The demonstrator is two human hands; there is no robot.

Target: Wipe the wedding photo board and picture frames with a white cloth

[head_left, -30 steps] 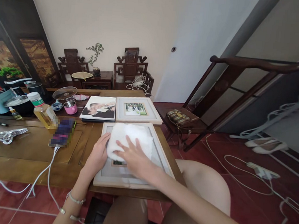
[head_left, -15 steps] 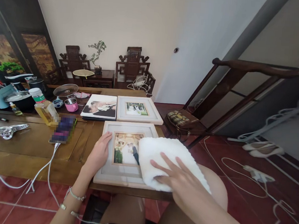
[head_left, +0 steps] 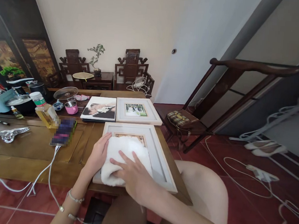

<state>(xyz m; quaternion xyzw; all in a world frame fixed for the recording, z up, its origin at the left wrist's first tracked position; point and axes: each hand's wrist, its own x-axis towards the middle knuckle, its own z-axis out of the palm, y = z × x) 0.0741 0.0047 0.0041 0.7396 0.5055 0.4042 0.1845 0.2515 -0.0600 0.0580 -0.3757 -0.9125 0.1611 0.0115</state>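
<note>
A light wooden picture frame [head_left: 163, 153] with a grey-white mat lies flat at the table's front edge. Spread over its photo is a folded white fluffy cloth [head_left: 132, 147], which hides all but the photo's top strip. My right hand [head_left: 137, 177] presses on the cloth with fingers spread, the thumb tucked into its fold. At the frame's left edge, my left hand [head_left: 98, 154] grips the rim, its fingertips beside the cloth. Behind lie a second framed photo [head_left: 136, 110] and a photo album [head_left: 99, 108] with a dark and white cover.
Left on the wooden table [head_left: 30, 161] are a phone [head_left: 63, 132] on a white cable, a bottle [head_left: 45, 110], a pink cup [head_left: 71, 107] and a clear hair claw [head_left: 13, 134]. A wooden chair [head_left: 228, 73] holding a plaid bag [head_left: 177, 118] stands right. Cables trail across the floor.
My right hand has slid the white cloth left across the frame, covering the photo and baring the frame's right side. My left hand stays at the left edge.
</note>
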